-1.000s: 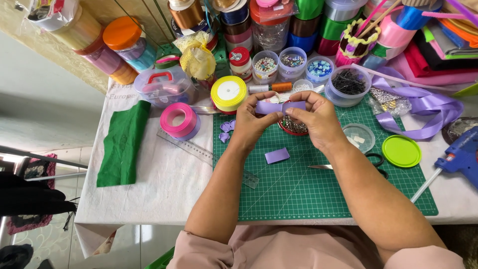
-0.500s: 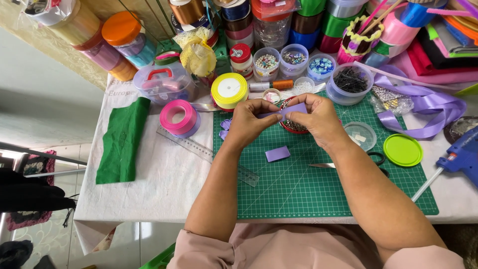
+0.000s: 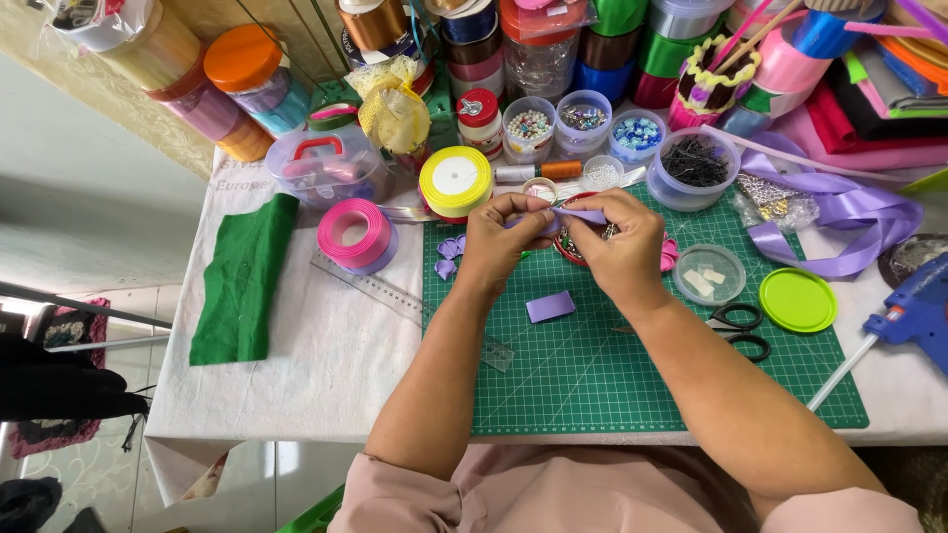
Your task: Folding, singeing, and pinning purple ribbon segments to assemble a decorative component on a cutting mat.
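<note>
Most open room is the near half of the green cutting mat [image 3: 612, 385], bare apart from a small purple ribbon piece [image 3: 550, 306] and the scissors [image 3: 736, 329] on the right. Left side, the clear ruler [image 3: 415, 309] and pink ribbon spool [image 3: 354, 234] sit in the way. The back is packed: yellow ribbon spool [image 3: 455, 182], bead cups [image 3: 583, 118], jars. The blue glue gun [image 3: 913, 309] blocks the right edge.

No signs or screens seen. Packages: orange-lidded jar [image 3: 240, 74], back left. Clear case [image 3: 321, 168] with red handle, in front of it. Red-capped bottle [image 3: 480, 120] with white label, back centre. Three clear bead tubs [image 3: 583, 123] beside it. Round clear dish [image 3: 709, 274], near green lid [image 3: 798, 300].
</note>
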